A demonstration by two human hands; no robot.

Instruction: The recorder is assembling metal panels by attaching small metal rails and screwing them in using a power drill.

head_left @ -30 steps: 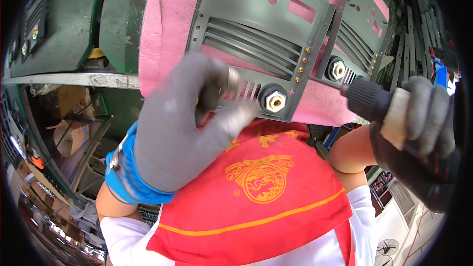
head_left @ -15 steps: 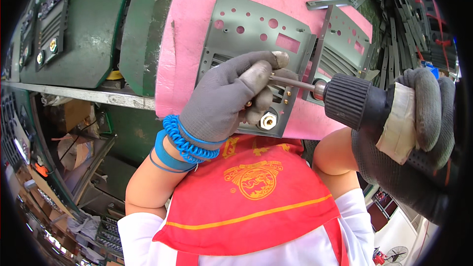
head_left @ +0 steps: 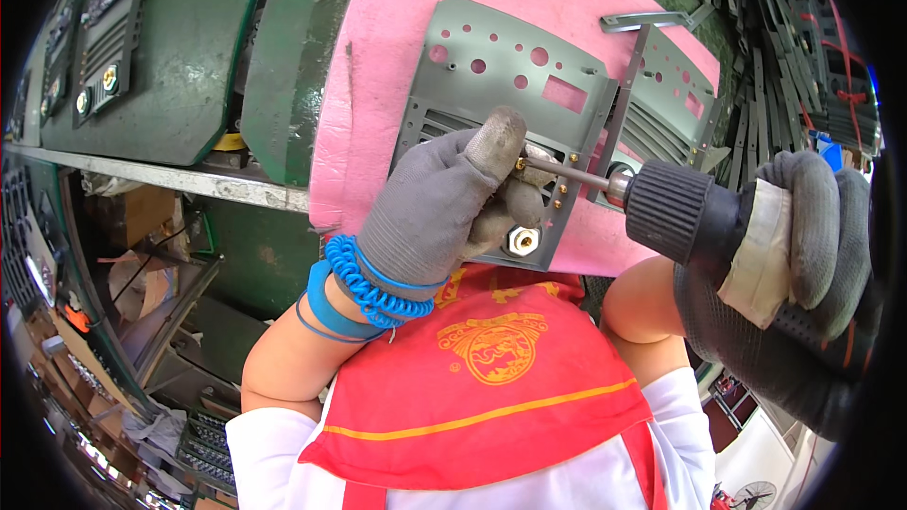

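A grey metal panel (head_left: 501, 66) with holes, louvre slots and a brass socket (head_left: 522, 241) lies on a pink foam pad (head_left: 453, 0). My left hand (head_left: 449, 203), in a grey glove with a blue coiled band at the wrist, presses on the panel's lower middle, its fingers pinched around a small brass screw at the bit's tip. My right hand (head_left: 803, 255), gloved too, grips a black power screwdriver (head_left: 699, 217) whose bit (head_left: 567, 170) points left onto that screw. A second similar panel (head_left: 666, 99) lies just to the right on the pad.
A green metal bench (head_left: 189, 85) carries more finished panels (head_left: 94, 57) at the far left. Stacked grey metal parts (head_left: 803, 47) fill the upper right. Below the bench are boxes and clutter (head_left: 123, 264). My red apron (head_left: 501, 378) fills the lower middle.
The view has pulled back from the panel. My left hand shifted from covering the panel to pinching a screw, and the screwdriver's bit came in from the right onto it.
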